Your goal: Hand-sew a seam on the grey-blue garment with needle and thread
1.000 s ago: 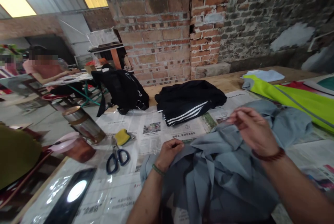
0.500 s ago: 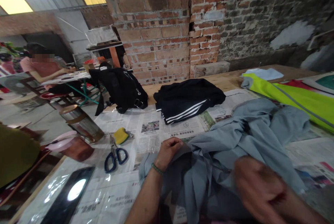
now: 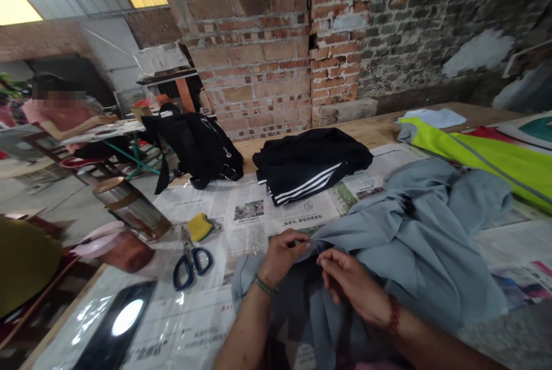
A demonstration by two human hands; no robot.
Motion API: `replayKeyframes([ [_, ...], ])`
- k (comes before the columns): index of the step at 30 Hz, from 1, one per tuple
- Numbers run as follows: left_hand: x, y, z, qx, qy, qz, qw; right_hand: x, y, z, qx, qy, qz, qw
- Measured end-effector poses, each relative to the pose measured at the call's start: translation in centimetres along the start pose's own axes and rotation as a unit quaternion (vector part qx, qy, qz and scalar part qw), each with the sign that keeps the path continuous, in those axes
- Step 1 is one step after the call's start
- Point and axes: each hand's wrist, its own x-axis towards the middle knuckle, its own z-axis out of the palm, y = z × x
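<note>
Grey cloth [image 3: 388,232], a rumpled garment, spreads over the newspaper and down towards me. My left hand [image 3: 284,252], with a green bead bracelet at the wrist, is closed in a pinch on an edge of this cloth. Just to its right, my right hand [image 3: 349,278] is closed, thumb and forefinger together on a thin, light sliver that looks like a sewing needle [image 3: 318,249]. Its tip points up at the pinched cloth edge; whether it enters the fabric is too small to tell. A red bracelet circles the right wrist.
Left of my hands lie blue-handled scissors [image 3: 192,266], a yellow sponge-like piece [image 3: 199,227], a phone [image 3: 114,324], a pink-lidded container [image 3: 125,252] and a steel flask [image 3: 131,209]. Behind are a black bag [image 3: 200,151], folded black clothing [image 3: 313,160] and a hi-vis vest [image 3: 483,166]. A person sits far left.
My right hand, blurred at the lower right before, has come left and up beside my left hand at the cloth edge. The left hand keeps its pinch, nearly unmoved.
</note>
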Motion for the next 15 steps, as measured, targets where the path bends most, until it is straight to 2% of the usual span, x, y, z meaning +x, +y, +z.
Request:
replayKeyframes([
  [15, -0.01, 0.23, 0.17, 0.012, -0.02, 0.034, 0.999, 0.76, -0.06, -0.09, -0.015, 0.006, 0.003, 1.0],
])
